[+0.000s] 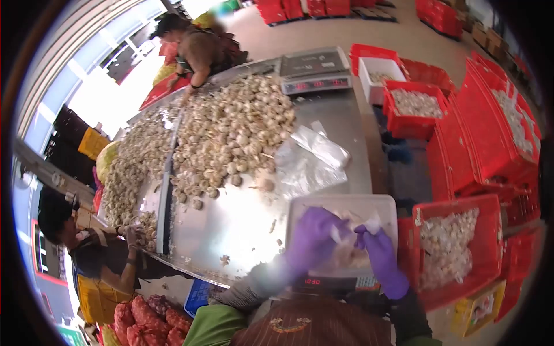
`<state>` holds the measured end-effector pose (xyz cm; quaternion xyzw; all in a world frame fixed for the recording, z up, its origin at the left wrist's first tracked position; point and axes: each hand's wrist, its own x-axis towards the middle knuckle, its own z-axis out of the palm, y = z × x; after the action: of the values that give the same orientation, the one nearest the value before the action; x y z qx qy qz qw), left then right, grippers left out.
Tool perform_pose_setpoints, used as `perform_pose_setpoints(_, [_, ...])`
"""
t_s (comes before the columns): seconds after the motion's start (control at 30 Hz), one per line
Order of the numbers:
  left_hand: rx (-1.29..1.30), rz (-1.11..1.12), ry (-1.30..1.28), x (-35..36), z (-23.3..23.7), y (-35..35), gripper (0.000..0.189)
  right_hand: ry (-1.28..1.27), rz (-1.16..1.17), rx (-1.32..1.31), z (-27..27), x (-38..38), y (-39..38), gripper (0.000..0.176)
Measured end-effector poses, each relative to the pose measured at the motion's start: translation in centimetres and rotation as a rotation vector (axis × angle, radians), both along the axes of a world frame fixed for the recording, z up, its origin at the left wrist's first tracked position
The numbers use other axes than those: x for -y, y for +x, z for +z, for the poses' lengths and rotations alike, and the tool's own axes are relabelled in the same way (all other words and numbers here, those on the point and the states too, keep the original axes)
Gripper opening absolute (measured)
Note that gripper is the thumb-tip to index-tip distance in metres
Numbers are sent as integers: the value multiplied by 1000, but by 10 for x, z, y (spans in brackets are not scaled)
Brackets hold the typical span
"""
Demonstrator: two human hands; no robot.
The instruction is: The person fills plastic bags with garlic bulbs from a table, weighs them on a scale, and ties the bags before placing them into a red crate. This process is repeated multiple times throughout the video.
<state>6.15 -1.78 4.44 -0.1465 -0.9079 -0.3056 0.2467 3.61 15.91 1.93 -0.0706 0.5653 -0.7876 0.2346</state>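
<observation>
My left hand (pixel 316 235), in a purple glove, is over the left part of a white tray (pixel 392 209), fingers closed on a whitish piece of thin plastic. My right hand (pixel 381 256), gloved the same way, pinches another whitish end close by. Both ends seem to belong to a clear plastic bag (pixel 350 254) with pale contents, partly hidden by my hands. Under the tray is a scale with a red display (pixel 312 282). Beyond the tray lie clear plastic bags (pixel 314 158) on the metal table (pixel 231 230), beside a large heap of garlic bulbs (pixel 236 127).
A second scale (pixel 315 69) stands at the table's far end. Red crates (pixel 493 210) with bagged garlic line the right side. A metal divider (pixel 166 202) splits the table. Two people (pixel 199 49) work along the left and far edges. Red mesh sacks (pixel 144 323) lie lower left.
</observation>
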Motion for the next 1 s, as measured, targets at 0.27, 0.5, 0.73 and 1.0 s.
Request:
perform_pose_setpoints(0.27, [433,-138,528,-12,-25,2,29,9,-62,6,-32,30,-14,12])
perform_pose_setpoints(0.5, [256,-154,537,-15,-13,8,43,290,604,-106,-4,0,-37,3])
perform_pose_setpoints(0.73, [1147,-228,1220,-6,-14,-6,44,854,37,-1522,-14,21,-33,8])
perform_pose_setpoints(1.0, [947,-101,1775,-22,-34,-12,18,632,5,-1311,-8,8,-6,29])
